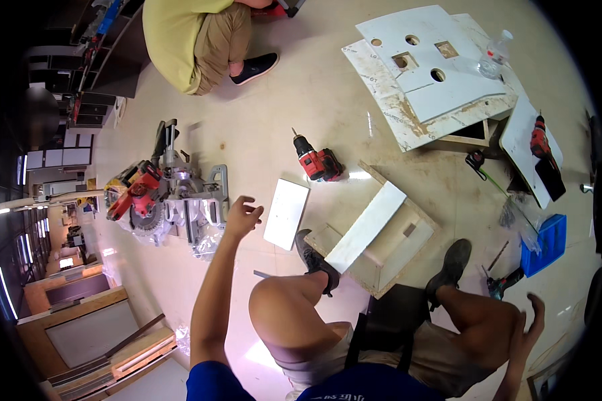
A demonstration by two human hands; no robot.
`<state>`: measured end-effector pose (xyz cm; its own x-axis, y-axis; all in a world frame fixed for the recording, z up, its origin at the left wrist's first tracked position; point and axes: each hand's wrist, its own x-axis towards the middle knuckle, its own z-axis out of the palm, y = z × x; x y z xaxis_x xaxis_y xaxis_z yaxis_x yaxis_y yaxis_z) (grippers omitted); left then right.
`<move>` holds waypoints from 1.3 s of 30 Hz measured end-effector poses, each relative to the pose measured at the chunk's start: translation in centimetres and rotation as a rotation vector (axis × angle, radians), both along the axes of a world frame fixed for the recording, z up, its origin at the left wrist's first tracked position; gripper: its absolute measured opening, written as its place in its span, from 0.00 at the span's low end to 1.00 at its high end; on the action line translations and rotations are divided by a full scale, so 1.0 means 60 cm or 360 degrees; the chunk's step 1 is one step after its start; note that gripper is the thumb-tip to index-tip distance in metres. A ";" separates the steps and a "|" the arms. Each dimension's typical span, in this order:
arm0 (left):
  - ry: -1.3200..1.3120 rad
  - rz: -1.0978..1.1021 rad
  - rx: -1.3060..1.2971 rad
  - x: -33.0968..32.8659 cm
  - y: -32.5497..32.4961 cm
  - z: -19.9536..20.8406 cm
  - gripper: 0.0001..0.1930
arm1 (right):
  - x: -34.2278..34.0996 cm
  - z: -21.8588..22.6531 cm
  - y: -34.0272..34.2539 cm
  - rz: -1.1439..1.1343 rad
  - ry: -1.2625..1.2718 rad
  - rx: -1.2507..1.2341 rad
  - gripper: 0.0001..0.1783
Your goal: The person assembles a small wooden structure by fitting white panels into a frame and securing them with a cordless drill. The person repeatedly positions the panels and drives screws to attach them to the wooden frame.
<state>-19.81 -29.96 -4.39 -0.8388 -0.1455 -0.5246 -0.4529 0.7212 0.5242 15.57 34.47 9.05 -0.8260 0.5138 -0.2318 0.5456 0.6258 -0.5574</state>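
My left hand (243, 218) hangs over the floor with its fingers loosely bent and apart, holding nothing. Closest to it is a small white rectangular board (287, 214) lying flat. By my right knee, my right hand (530, 322) is empty with its fingers spread. Between my feet sits an open wooden box frame (408, 250), and a white strip of board (366, 227) lies across its top. Beyond the white board, a red and black cordless drill (318, 161) rests on its side, its bit pointing away.
A miter saw (160, 190) stands at left. Far right, white panels with cut-outs (425, 73) carry a plastic bottle (493, 57); a second drill (540, 144) and a tape measure (475, 160) lie nearby. A blue bin (545, 246) adjoins another drill (504, 284). Another person (201, 43) crouches at the back.
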 end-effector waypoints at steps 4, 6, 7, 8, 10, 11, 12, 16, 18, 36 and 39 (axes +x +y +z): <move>-0.0124 -0.0349 -0.0458 0.019 -0.125 -0.369 0.42 | 0.034 0.005 -0.096 0.0028 0.0130 0.0507 0.18; -0.0107 -0.0415 -0.0603 0.024 -0.181 -0.460 0.50 | 0.005 0.015 -0.113 0.0306 0.0117 0.0600 0.19; -0.0158 -0.0415 -0.0658 0.018 -0.187 -0.498 0.55 | -0.012 0.016 -0.120 0.0458 0.0097 0.0656 0.20; -0.0208 -0.0406 -0.0715 0.010 -0.179 -0.521 0.59 | -0.029 0.007 -0.121 0.0392 0.0112 0.0598 0.22; -0.0473 -0.0302 -0.0665 -0.009 -0.125 -0.514 0.66 | -0.055 -0.004 -0.115 0.0305 0.0121 0.0455 0.25; -0.0526 -0.0252 -0.0806 -0.012 -0.119 -0.491 0.65 | -0.045 -0.010 -0.098 0.0331 0.0042 0.0441 0.28; -0.0568 -0.0245 -0.0931 -0.026 -0.098 -0.490 0.65 | -0.070 -0.012 -0.099 0.0374 0.0019 0.0413 0.29; -0.0499 -0.0229 -0.0722 -0.046 -0.058 -0.494 0.64 | -0.147 -0.005 -0.109 0.0510 -0.0043 0.0406 0.22; -0.0187 -0.0268 -0.0731 -0.040 -0.021 -0.502 0.64 | -0.150 -0.010 -0.093 0.0546 -0.0010 0.0481 0.14; 0.0271 -0.0638 -0.0235 0.031 -0.091 -0.382 0.19 | -0.206 0.027 -0.109 0.0394 0.0516 0.0668 0.08; 0.0807 -0.0406 0.0137 0.081 -0.114 -0.232 0.14 | -0.213 0.026 -0.117 0.0429 0.0710 0.0535 0.09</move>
